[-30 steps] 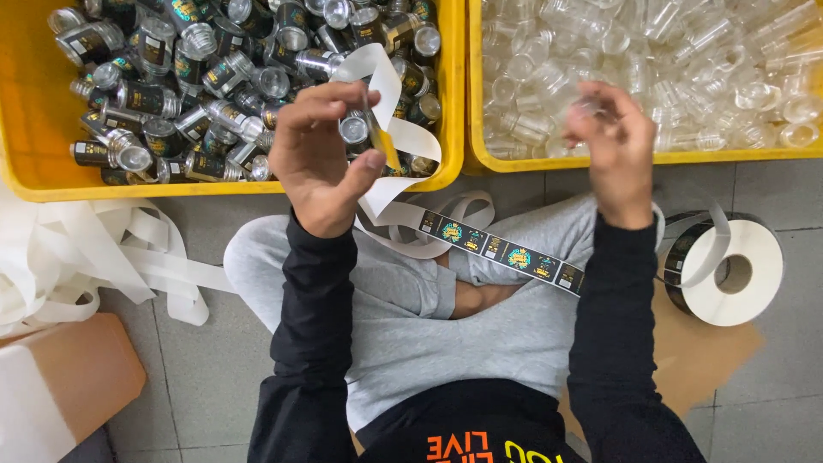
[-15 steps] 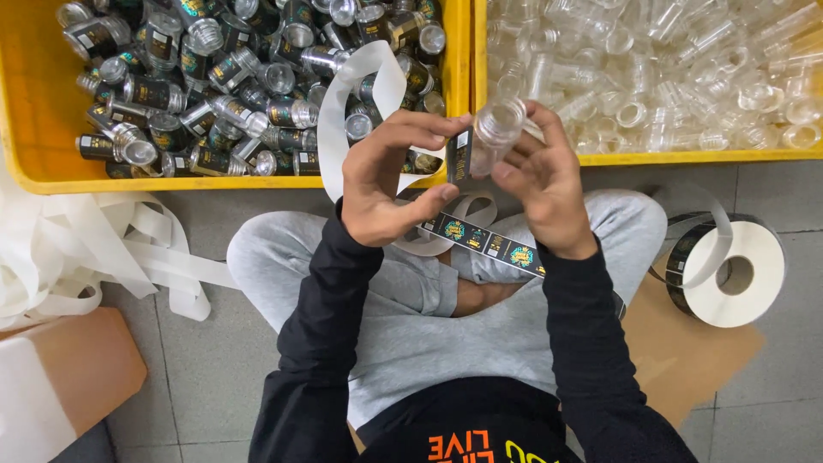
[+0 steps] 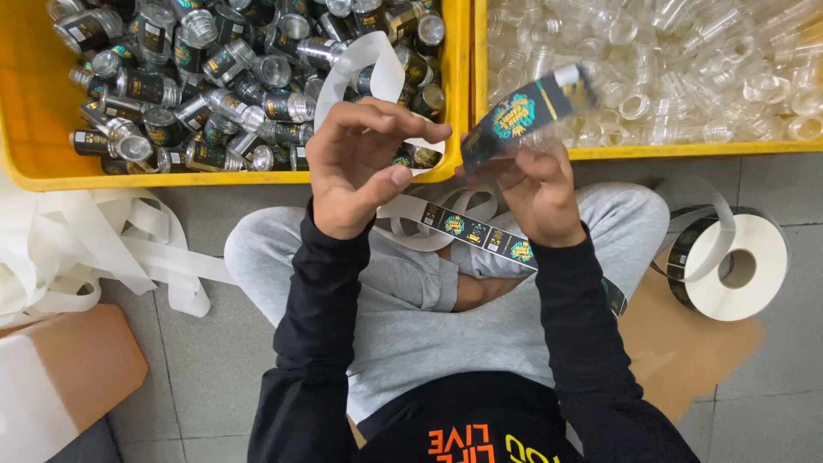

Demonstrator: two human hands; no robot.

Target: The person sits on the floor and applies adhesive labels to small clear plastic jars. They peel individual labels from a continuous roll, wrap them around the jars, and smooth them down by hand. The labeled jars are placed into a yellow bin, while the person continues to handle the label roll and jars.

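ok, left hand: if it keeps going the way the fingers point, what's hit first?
Likely the labelled jar in the right hand; the left hand has fingers pointing right toward it, gap small, depth unclear.

labelled jars [image 3: 214, 86] in left crate [image 3: 34, 163] | bare jars [image 3: 669, 77] in right crate [image 3: 686, 151] | label roll [image 3: 737, 266] right

Clear glossy plastic bottle [image 3: 549, 111], glossy black label [image 3: 514, 116], smooth yellow plastic crate [image 3: 34, 163].
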